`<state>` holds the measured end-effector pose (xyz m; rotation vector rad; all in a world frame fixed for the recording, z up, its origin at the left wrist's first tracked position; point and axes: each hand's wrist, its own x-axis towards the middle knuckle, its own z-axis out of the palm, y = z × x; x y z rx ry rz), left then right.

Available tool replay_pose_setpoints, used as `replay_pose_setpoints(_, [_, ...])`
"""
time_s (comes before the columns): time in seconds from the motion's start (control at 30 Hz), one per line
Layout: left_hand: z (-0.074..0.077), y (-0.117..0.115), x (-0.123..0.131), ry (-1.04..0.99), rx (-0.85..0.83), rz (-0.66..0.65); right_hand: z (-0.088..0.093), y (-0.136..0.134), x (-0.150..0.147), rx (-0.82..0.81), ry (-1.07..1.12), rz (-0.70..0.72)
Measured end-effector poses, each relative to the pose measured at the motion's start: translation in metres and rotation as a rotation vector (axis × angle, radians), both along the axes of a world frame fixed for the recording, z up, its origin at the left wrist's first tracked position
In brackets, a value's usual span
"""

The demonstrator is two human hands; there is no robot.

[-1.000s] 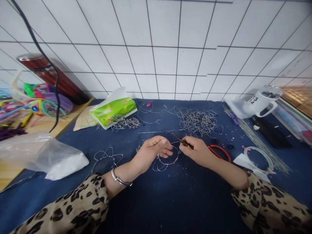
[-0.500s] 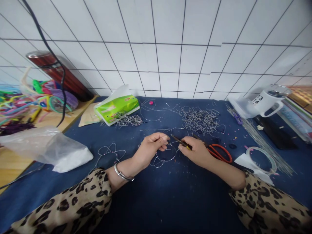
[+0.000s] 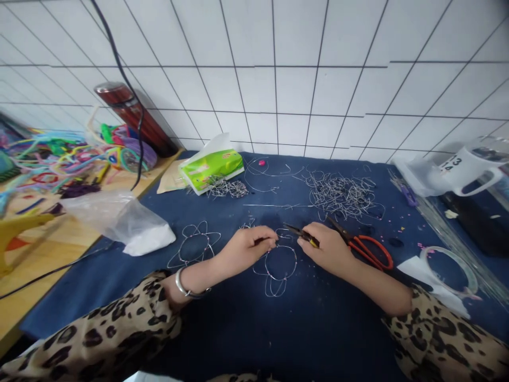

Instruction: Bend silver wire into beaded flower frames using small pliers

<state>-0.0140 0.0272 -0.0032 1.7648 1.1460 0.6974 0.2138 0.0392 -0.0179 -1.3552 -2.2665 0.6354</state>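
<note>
Between the thumb and fingers of my left hand (image 3: 254, 244) the top of a round wire frame (image 3: 280, 263) with small loops is pinched. The frame hangs or rests just over the blue cloth; which, I cannot tell. My right hand (image 3: 330, 249) is wrapped round a pair of pliers (image 3: 297, 231), whose dark jaws point left toward the wire near my left fingertips. A second looped wire frame (image 3: 194, 247) lies left of my left wrist. Red-handled scissors (image 3: 371, 252) lie just behind my right hand.
A heap of bent wire pieces (image 3: 342, 193) lies at the back right. A green tissue pack (image 3: 214, 168) and a plastic bag (image 3: 119, 217) stand left. A white mug (image 3: 469, 170), straight wires (image 3: 445, 233) and a clear tape ring (image 3: 449, 271) are on the right.
The view has swung a little left, so things sit further right. The wire frame now hangs lower, turned more face-on below my left fingers. The pliers remain in my right hand.
</note>
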Motion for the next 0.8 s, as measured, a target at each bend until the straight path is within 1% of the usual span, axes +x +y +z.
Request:
replay_pose_setpoints(0.07, [0.004, -0.002, -0.010, 0.065, 0.046, -0.033, 0.001, 0.000, 0.000, -0.004, 0.024, -0.012])
replay_pose_setpoints(0.17, [0.008, 0.000, -0.024, 0.136, 0.115, -0.072, 0.003, 0.000, 0.001, 0.000, 0.069, -0.029])
replay_pose_setpoints(0.37, [0.005, 0.018, -0.054, 0.357, 0.316, 0.039, 0.006, 0.001, 0.000, 0.079, 0.138, -0.100])
replay_pose_setpoints(0.5, [0.008, 0.029, -0.075, 0.510, 0.344, 0.078, 0.005, 0.003, 0.001, 0.101, 0.148, -0.118])
replay_pose_setpoints(0.6, [0.012, 0.033, -0.087, 0.547, 0.363, 0.118, 0.002, 0.004, 0.001, 0.111, 0.142, -0.111])
replay_pose_setpoints(0.67, [0.012, 0.034, -0.090, 0.565, 0.366, 0.100, 0.001, 0.004, 0.001, 0.100, 0.130, -0.101])
replay_pose_setpoints(0.8, [0.007, 0.033, -0.087, 0.648, 0.330, -0.041, 0.000, 0.005, 0.002, 0.080, 0.096, -0.085])
